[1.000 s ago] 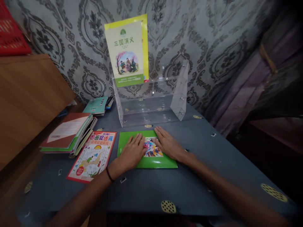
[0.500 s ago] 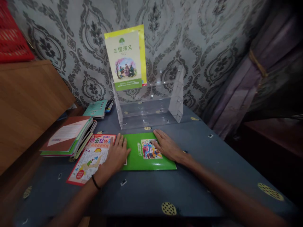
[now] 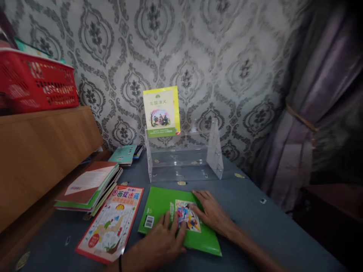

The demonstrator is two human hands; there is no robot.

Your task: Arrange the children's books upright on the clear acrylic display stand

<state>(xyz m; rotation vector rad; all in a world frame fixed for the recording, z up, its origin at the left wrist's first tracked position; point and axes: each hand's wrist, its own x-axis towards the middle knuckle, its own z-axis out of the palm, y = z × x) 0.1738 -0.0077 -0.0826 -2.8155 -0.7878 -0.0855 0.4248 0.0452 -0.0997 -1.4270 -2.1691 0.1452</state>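
Observation:
A green book (image 3: 159,200) with a colourful picture and a barcode lies on the table, slightly turned. My left hand (image 3: 166,236) rests on its near part, fingers spread near the picture. Flat on the book's right side is my right hand (image 3: 212,213), thumb over the picture and fingers at the far edge. Neither hand grasps the book. To the left lies a red-bordered children's book (image 3: 113,223), apart from the green one. Behind them stands a clear acrylic book rack (image 3: 184,166); a cream-and-green book (image 3: 161,113) leans on its upper left, in front of a yellow one.
A stack of books (image 3: 87,185) sits at the left, with a smaller teal-topped pile (image 3: 123,155) behind it. Beyond is a wooden cabinet (image 3: 51,147) carrying a red basket (image 3: 39,81). A tied purple curtain (image 3: 300,121) hangs at the right.
My left hand has moved right, off the red-bordered book and onto the green book. The green book has turned a little, and its barcode now shows. The view has tilted up.

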